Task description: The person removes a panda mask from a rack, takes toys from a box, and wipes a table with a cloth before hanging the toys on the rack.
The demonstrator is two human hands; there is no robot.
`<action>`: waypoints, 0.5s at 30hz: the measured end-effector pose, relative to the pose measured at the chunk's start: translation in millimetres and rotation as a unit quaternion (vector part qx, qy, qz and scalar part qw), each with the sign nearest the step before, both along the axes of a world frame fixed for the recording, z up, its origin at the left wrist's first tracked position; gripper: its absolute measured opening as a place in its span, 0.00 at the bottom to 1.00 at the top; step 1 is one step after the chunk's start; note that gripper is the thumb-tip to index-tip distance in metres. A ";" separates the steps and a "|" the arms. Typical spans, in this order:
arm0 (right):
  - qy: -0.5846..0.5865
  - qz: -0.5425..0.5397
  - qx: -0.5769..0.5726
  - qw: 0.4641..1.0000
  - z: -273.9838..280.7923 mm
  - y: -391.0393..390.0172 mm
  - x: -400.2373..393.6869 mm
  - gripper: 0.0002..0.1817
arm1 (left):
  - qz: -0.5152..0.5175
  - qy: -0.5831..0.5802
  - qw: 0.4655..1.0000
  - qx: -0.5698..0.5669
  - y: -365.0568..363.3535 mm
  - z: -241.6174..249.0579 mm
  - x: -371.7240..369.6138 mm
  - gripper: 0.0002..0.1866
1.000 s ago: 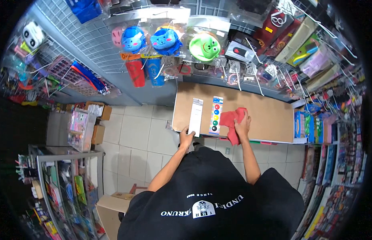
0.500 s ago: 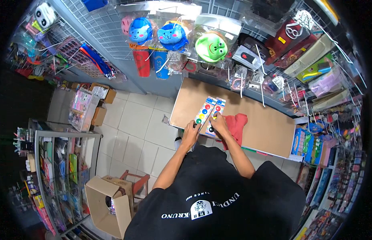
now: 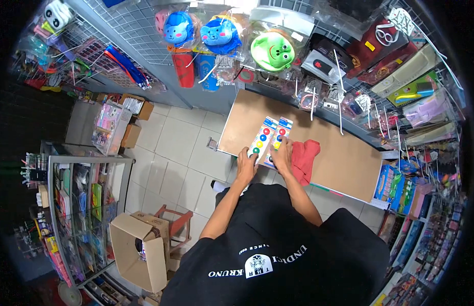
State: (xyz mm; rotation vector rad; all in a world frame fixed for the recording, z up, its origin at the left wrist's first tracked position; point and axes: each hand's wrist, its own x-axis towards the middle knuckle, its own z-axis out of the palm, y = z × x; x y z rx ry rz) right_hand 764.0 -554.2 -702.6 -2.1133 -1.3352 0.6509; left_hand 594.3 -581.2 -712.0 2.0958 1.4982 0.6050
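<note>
Two long white cards with coloured round discs lie side by side on a brown-topped table (image 3: 344, 158). My left hand (image 3: 245, 166) grips the lower end of the left disc card (image 3: 262, 137), thumb near its green disc. The right disc card (image 3: 283, 125) shows red and blue discs at its upper end. Over its lower half is my right hand (image 3: 283, 155), fingers bent onto the card and covering some discs. Beside my right hand lies a crumpled red cloth (image 3: 304, 158).
Plush pouches in plastic, including a green frog (image 3: 272, 51), hang above the table beside protruding metal hooks (image 3: 340, 109). An open cardboard box (image 3: 132, 255) and a red stool (image 3: 176, 224) stand lower left, near a glass display case (image 3: 89, 204). Packed shelves line the right.
The view has shifted slightly. My right hand has moved a little on the right card, uncovering its blue disc. My left hand stays at the left card's lower end.
</note>
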 end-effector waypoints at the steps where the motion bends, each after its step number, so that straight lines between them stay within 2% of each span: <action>1: -0.024 -0.011 0.002 1.000 0.6 -0.4 6.3 0.31 | 0.006 -0.001 1.000 -0.023 -0.2 1.5 -0.1 0.30; 6: -0.062 -0.016 -0.088 0.994 8.6 6.8 4.9 0.38 | 0.026 0.010 0.993 -0.114 1.3 0.6 -11.9 0.40; 9: -0.041 -0.048 -0.076 0.995 0.8 11.9 9.6 0.36 | 0.003 -0.037 0.991 -0.128 3.7 -0.7 -22.1 0.46; 12: -0.032 -0.087 -0.066 0.994 1.6 14.7 4.7 0.34 | 0.023 -0.087 0.971 -0.223 5.6 5.4 -27.3 0.48; 13: -0.040 -0.091 -0.064 0.993 1.7 14.5 3.1 0.34 | 0.003 -0.102 0.971 -0.214 7.0 -1.6 -31.5 0.52; 15: -0.057 -0.107 -0.059 0.991 -0.4 15.6 -2.3 0.33 | -0.003 -0.071 0.965 -0.253 8.7 -3.3 -35.3 0.54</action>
